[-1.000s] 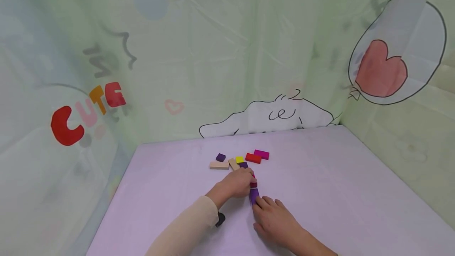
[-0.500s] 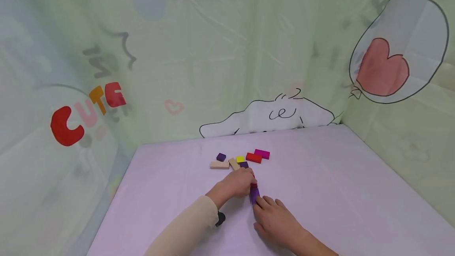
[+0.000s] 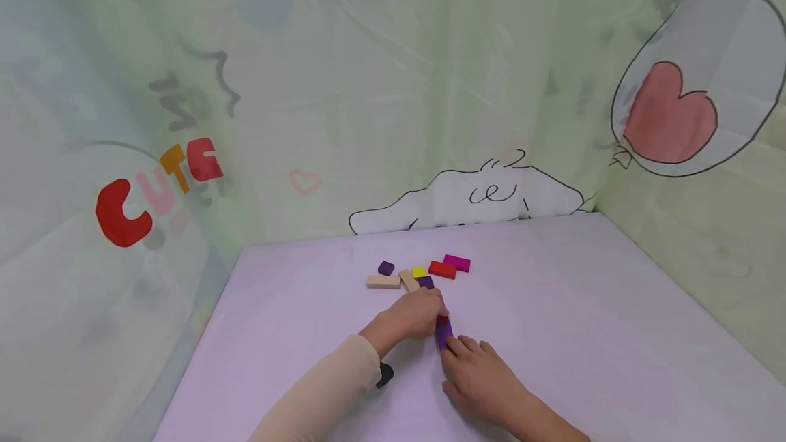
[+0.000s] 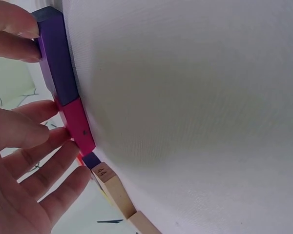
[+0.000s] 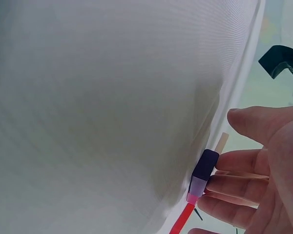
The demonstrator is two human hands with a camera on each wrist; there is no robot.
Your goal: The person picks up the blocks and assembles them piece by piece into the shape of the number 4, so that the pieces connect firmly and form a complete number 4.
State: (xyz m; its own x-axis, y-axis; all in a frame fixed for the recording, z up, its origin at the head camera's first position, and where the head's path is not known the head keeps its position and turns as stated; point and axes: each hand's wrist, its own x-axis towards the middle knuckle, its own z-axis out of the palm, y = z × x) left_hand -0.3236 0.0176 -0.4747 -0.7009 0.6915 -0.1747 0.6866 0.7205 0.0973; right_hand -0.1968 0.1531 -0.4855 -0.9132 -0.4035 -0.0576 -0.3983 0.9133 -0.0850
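My left hand [image 3: 417, 311] reaches over a crimson block [image 4: 79, 127] in the middle of the table. Its fingers extend to the block's upper edge and far side in the left wrist view, with the thumb apart from it. End to end with that block lies a purple block [image 3: 443, 335], nearer to me. Fairly straight fingers of my right hand [image 3: 482, 377] touch the purple block at its near right end; the right thumb stays off it. Beyond the left hand, a dark purple block [image 3: 426, 282] continues the line, partly hidden by the knuckles.
Farther back lie two beige blocks [image 3: 383, 282], a yellow block [image 3: 419, 271], a red block [image 3: 443, 269], a magenta block [image 3: 457, 263] and another dark purple block [image 3: 386, 268]. A printed curtain [image 3: 368, 121] rises behind the table [image 3: 552, 333].
The small gap between the crimson and purple blocks has closed, their ends now meeting. Both hands keep nearly the same places; the head view has shifted slightly.
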